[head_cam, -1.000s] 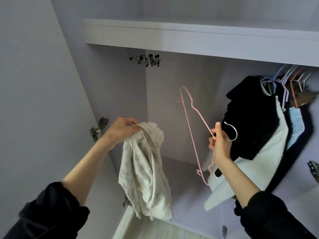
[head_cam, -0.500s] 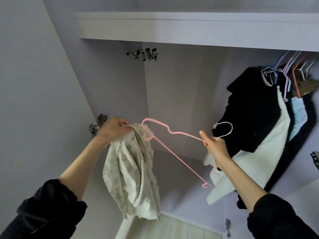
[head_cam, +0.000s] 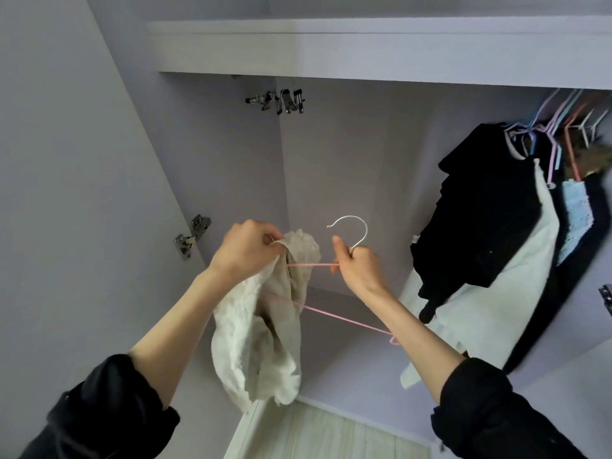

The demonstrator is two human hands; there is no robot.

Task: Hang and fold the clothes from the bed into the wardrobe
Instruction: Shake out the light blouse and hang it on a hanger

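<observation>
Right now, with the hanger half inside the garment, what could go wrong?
1. Only one arm of the pink hanger is inside the cream garment, which the left hand pinches only at its top edge; it could slide off.
2. The right hand holds the hanger only at the hook's base, so it may twist.

A cream, lace-edged garment [head_cam: 261, 332] hung bunched and limp at centre, its top edge gathered high. A pink wire hanger [head_cam: 334, 313] with a white hook pointing up ran into it from the right, one arm inside the fabric, inside the lilac wardrobe [head_cam: 347, 180].
</observation>
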